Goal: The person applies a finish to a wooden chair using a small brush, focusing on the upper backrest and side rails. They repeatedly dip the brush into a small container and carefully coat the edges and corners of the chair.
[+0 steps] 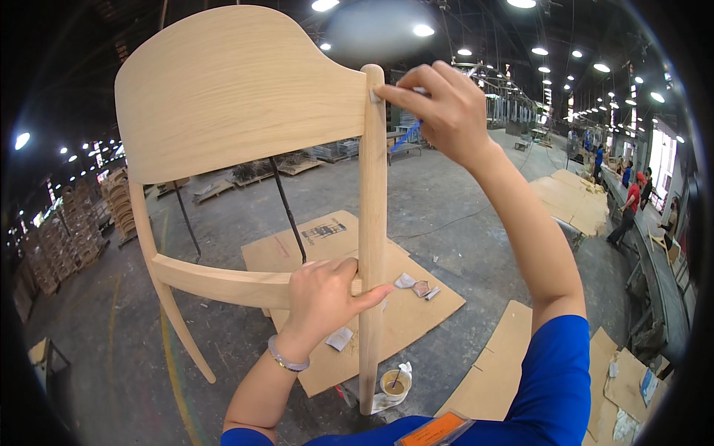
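Chair post (372, 186), right hand (451, 110) near top, left hand (321, 288) lower

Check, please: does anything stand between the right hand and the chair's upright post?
Nothing visible blocks it: the right hand is at the upright post, with only a small pale piece at its fingertip.
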A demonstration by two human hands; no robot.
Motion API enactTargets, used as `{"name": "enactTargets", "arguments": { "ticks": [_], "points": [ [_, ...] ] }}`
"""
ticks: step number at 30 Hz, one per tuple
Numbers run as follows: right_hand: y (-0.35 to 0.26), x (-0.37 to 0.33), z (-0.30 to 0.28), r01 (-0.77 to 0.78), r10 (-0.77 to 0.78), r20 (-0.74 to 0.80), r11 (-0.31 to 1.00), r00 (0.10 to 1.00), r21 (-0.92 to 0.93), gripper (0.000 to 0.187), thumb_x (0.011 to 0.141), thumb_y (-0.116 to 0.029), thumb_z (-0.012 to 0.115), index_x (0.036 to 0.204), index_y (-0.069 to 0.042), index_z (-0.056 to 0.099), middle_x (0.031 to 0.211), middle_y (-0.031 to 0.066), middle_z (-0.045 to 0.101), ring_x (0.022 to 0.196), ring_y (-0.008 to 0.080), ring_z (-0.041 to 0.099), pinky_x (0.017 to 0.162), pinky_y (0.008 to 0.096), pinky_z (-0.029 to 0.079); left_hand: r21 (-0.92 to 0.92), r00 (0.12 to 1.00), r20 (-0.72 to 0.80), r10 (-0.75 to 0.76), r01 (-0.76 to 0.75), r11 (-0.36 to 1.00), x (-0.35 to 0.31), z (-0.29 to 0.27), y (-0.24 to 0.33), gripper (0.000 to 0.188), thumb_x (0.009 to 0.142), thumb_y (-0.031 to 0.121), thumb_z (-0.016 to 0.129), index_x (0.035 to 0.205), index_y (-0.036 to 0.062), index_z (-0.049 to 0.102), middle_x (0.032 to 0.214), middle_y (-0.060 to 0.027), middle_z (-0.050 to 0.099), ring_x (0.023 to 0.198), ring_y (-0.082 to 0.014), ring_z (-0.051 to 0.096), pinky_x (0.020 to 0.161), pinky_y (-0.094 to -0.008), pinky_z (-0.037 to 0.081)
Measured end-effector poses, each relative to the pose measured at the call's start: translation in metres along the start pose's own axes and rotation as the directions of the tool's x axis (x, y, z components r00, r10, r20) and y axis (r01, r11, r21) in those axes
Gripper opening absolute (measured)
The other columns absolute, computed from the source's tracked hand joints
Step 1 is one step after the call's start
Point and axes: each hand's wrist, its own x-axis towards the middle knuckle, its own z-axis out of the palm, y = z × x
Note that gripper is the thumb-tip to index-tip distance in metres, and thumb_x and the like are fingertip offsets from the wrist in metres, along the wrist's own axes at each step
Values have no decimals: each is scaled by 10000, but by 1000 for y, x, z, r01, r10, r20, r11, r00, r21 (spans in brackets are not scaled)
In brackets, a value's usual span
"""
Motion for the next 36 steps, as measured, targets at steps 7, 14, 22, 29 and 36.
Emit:
{"name": "enactTargets", "arguments": {
  "ticks": [7,14,22,29,36],
  "points": [
    [-2,0,7,0,0,-7,1000,1000,-23,410,760,-13,711,1074,-265,787,847,-80,621,704,122,563,567,290,472,23,1000,24,3,-4,1000,-2,-3,-6,467,745,511,875,757,66,735,622,-99,652,576,-292,651,563,-381,496],
    [-6,6,7,-4,4,2,999,1000,-46,476,718,42,704,1081,-250,800,853,-69,652,700,122,576,549,284,451,-11,1000,2,14,-14,1000,-4,-3,-10,463,745,507,874,780,64,743,641,-100,666,576,-290,652,565,-383,497],
    [-7,13,9,19,-20,-18,999,1000,-49,446,725,15,703,1064,-256,806,843,-76,653,698,122,580,557,287,457,4,1000,14,0,0,1000,-6,-6,-13,461,746,509,872,792,68,747,638,-92,659,578,-281,650,570,-377,495],
    [-7,19,10,35,-36,-16,996,999,-82,401,752,-1,714,1049,-253,810,833,-73,650,705,122,590,566,287,474,-22,999,28,-20,20,1000,-7,-10,-13,454,746,508,871,804,73,754,646,-88,662,595,-281,659,584,-382,503],
    [-11,23,11,49,-51,-36,997,998,-60,393,746,0,722,1033,-252,814,822,-74,643,703,125,593,561,289,471,4,1000,24,-5,5,1000,-10,-12,-16,458,749,519,867,802,79,753,652,-85,665,597,-279,660,589,-381,504]
  ]
}}
